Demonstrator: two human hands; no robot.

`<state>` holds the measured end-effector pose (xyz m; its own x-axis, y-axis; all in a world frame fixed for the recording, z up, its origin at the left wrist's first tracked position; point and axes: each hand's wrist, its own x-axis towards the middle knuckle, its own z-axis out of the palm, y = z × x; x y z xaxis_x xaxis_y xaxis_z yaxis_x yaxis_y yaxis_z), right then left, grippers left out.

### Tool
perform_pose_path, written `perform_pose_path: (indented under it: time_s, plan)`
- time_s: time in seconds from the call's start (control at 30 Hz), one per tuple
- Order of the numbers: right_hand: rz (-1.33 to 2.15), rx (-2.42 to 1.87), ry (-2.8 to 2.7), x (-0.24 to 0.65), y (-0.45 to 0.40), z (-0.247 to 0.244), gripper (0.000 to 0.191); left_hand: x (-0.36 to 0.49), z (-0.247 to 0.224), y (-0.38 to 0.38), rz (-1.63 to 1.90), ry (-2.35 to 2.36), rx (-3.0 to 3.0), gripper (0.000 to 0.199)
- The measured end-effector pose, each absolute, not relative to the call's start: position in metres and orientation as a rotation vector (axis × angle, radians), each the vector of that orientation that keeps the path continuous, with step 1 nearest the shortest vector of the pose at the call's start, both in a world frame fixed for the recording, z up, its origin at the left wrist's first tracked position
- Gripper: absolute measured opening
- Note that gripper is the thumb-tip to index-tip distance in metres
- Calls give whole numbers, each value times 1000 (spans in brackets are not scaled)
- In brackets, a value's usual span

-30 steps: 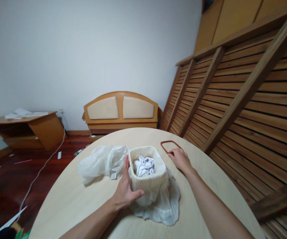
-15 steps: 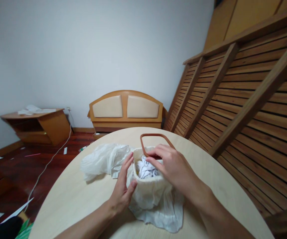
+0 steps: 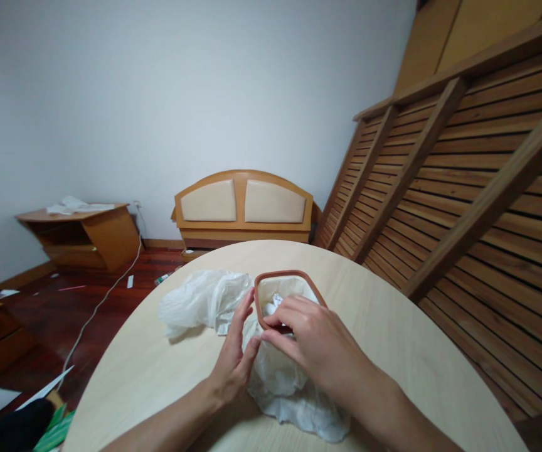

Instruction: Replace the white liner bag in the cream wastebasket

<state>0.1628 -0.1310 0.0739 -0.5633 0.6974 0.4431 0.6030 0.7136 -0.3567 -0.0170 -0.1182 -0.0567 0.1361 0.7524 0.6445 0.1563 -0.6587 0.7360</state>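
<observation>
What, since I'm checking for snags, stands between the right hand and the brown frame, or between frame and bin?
Nothing visible stands between the right hand and the brown frame: it grips the near edge. Under the frame, only the white liner shows, spilling out on the near side; the hand hides part of that edge.

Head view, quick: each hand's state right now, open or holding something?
Left hand: open, cupped at the left of the bag-lined wastebasket; contact unclear.
Right hand: closed on the brown rounded-square ring.
</observation>
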Motion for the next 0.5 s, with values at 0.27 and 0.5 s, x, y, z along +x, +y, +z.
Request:
perform_pose_path:
  time_s: [0.27, 0.5]
  plan:
    - [255, -1005, -2361, 166, -136, 77, 12, -17, -53, -120, 1587, 866, 1995, 57]
    - [213, -965, -2370, 166, -136, 75, 10, -17, -56, -119, 1583, 887, 1996, 57]
